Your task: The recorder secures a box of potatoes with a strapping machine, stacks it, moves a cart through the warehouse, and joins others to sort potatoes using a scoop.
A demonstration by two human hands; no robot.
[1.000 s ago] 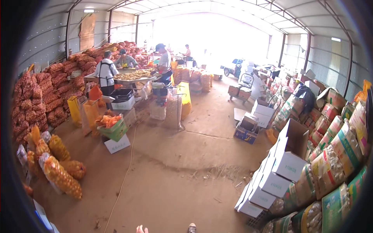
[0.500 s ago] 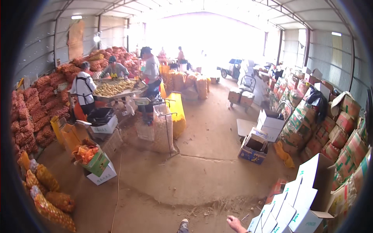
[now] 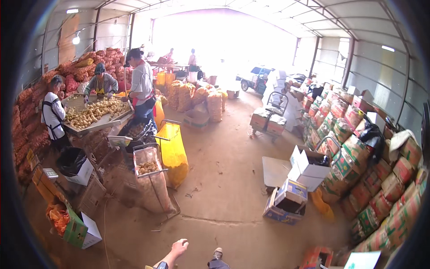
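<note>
Pale sack (image 3: 154, 195) of potato-like produce (image 3: 148, 167), open-topped, stands in a metal frame (image 3: 174, 214) on the floor (image 3: 224, 179), ahead and left of the left hand (image 3: 180, 246), apart from it. Hand: partly open, fingers loosely curled, nothing visibly held; right hand out of view. Risk, judged: a shoe (image 3: 217, 254) catching the frame's foot could tip the sack, spilling produce

A person's left hand (image 3: 180, 246), fingers loosely bent, hangs over the dusty floor (image 3: 215, 179) to the left of a shoe (image 3: 217, 254) in a bright shed. Across from us, three workers (image 3: 101, 84) stand around a tabletop (image 3: 101, 126) spread with round, tan produce (image 3: 95, 113). A yellow sack (image 3: 174, 159) stands nearby; red mesh sacks (image 3: 27, 127) line the left wall, stacked bundles (image 3: 345, 159) the right.
</note>
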